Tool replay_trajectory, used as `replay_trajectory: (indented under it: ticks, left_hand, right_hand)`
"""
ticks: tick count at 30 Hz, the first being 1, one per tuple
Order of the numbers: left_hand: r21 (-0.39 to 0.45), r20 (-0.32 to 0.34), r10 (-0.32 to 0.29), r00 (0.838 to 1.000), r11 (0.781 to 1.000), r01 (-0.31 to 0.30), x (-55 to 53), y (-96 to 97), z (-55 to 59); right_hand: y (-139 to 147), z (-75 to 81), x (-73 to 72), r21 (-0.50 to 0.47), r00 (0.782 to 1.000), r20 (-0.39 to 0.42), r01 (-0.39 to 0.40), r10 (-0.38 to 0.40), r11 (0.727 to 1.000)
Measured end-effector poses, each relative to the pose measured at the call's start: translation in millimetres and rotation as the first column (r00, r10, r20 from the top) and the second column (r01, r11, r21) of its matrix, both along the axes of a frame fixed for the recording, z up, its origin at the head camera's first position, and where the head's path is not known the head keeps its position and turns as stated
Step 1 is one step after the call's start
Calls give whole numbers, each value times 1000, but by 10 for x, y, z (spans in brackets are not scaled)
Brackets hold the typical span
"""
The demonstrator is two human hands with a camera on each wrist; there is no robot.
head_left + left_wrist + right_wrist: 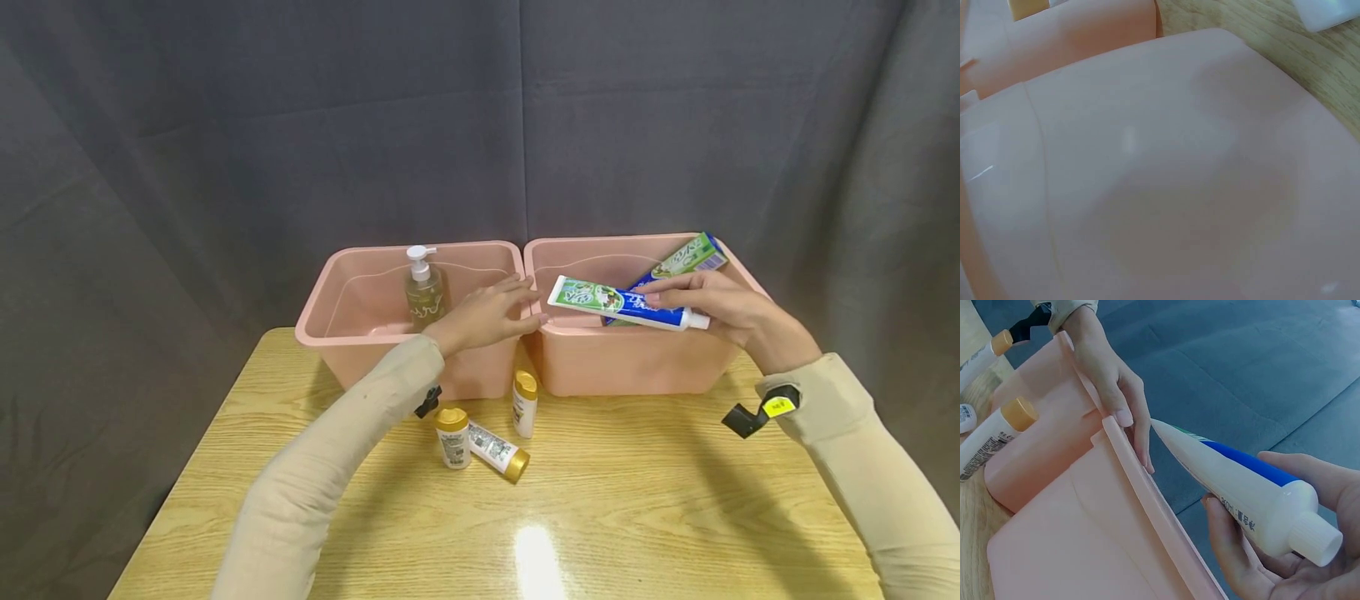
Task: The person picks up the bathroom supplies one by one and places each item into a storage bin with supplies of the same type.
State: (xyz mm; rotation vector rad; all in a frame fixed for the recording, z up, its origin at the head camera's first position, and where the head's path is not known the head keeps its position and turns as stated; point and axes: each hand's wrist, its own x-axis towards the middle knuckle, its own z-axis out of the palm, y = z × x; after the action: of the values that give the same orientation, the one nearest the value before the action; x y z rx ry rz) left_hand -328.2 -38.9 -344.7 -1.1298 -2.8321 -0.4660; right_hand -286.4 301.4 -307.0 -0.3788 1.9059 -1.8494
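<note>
Currently, the right hand (pixel 733 308) pinches the toothpaste tube (pixel 617 303) between thumb and fingers, above the right bin (pixel 637 362). The left hand (pixel 487 317), fingers extended and apart, is at the right rim of the left bin (pixel 480 375), right of the pump bottle (pixel 425 298).

Two bins (pixel 352 360) (pixel 637 364), three gold-capped bottles (pixel 453 442) (pixel 495 448) (pixel 525 408), one pump bottle (pixel 425 296), one toothpaste tube (pixel 618 302), one carton (pixel 693 255)

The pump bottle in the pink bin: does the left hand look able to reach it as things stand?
Probably yes. The left hand appears free and is near the pump bottle; the pink bin is open on top, so nothing seems to block the way.
</note>
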Motion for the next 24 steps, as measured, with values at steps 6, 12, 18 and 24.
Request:
replay_trajectory:
  ticks: [6,12,18,24]
  left_hand:
    - [-7,-1,6,1000,1000,-6,7,0,2]
    - [-9,-5,9,1000,1000,-9,14,0,1]
    - [-19,-12,17,1000,1000,-17,17,-9,-3]
    - [-14,-7,14,1000,1000,-14,27,-12,-4]
  right_hand:
    - [-23,15,-80,-4,997,55,62,-62,998]
    - [-27,1,-172,-17,990,97,101,-99,995]
    - [-22,-42,-252,29,980,96,172,-174,985]
    - [-17,-81,-264,29,963,95,250,-251,968]
